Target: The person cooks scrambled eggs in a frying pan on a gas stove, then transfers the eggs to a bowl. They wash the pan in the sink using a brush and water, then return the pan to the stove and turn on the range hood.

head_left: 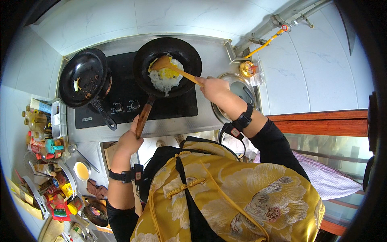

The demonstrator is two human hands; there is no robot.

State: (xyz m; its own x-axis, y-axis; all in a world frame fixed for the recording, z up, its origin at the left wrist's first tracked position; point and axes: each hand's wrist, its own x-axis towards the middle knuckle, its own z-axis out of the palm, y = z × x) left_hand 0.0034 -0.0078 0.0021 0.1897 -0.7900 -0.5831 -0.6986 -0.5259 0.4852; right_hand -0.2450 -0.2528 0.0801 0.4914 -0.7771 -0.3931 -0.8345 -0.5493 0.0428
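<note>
My left hand [130, 139] is wrapped round the wooden handle [144, 118] of a dark wok [189, 54] on the right side of the black gas stove [169, 111]. In the wok lies egg [164, 82], its white partly set and its yolk broken and spread. My right hand [215, 88] grips the handle of a wooden spatula [181, 72]. The spatula's broad head rests over the yellow part of the egg, hiding some of it.
A black frying pan [76, 66] with food scraps stands on the left burner. Right of the stove is a round metal pot with a lid [240, 90]. Bottles and jars [38, 121], a ladle [86, 158] and a bowl of yellowish liquid [82, 171] crowd the left counter.
</note>
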